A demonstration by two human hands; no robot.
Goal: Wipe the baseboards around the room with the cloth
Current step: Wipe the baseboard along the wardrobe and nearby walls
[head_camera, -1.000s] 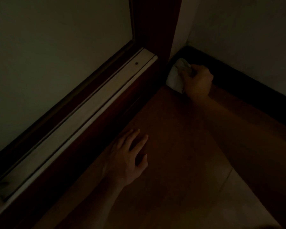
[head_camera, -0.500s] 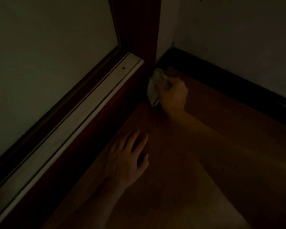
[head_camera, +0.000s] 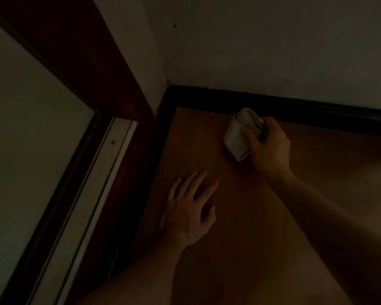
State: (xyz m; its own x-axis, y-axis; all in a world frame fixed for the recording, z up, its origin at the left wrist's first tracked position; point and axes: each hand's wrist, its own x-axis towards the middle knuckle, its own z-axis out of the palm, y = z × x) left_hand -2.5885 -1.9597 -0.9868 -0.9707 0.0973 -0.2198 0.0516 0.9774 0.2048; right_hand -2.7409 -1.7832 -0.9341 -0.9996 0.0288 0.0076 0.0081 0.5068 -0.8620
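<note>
In a dim corner of the room, the right hand [head_camera: 269, 146] grips a pale, folded cloth [head_camera: 240, 133], its fingers [head_camera: 264, 135] curled round the wad and the thumb clamped on the near side. The cloth's upper end lies against the lower edge of the black baseboard [head_camera: 317, 111] that runs along the foot of the off-white far wall [head_camera: 273, 40], a little way right of the corner. In the low light it is not clear how firmly it presses.

The left hand [head_camera: 189, 212] rests palm down on the brown wooden floor [head_camera: 240, 227], fingers straight and spread apart, holding nothing. To its left stand a dark red-brown wooden door frame [head_camera: 86, 62] and a pale strip of threshold track [head_camera: 101, 183].
</note>
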